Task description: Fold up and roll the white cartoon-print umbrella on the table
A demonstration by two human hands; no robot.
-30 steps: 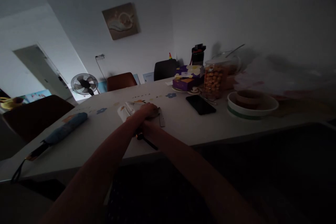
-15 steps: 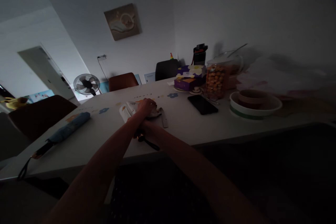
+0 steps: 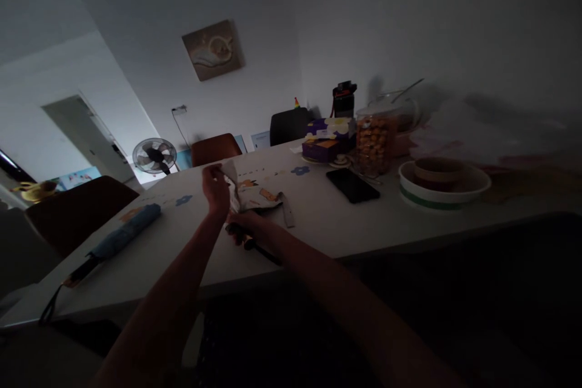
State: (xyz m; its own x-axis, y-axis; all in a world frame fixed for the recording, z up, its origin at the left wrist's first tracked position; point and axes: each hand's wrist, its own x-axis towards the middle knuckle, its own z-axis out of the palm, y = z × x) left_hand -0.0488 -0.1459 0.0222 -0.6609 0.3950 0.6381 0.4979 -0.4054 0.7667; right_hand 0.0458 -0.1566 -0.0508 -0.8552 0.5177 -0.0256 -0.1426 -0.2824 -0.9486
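Observation:
A folding umbrella with white, printed fabric lies partly spread on the table, its dark handle and black wrist loop pointing toward me. My right hand is closed around it at the handle end. On the left, my left hand pinches a raised fold of the fabric, fingers bent. A pale closing strap sticks out on the umbrella's right side. Farther left lies a rolled blue umbrella with its own wrist loop.
Right of the hands a black phone lies on the white table. Beyond it stand purple boxes, a jar of round snacks and a black bottle. Stacked bowls sit far right. Chairs and a fan are behind.
My left hand has moved left from on top of the umbrella, lifting a fold of its fabric. The right hand stays at the handle. The view has shifted slightly.

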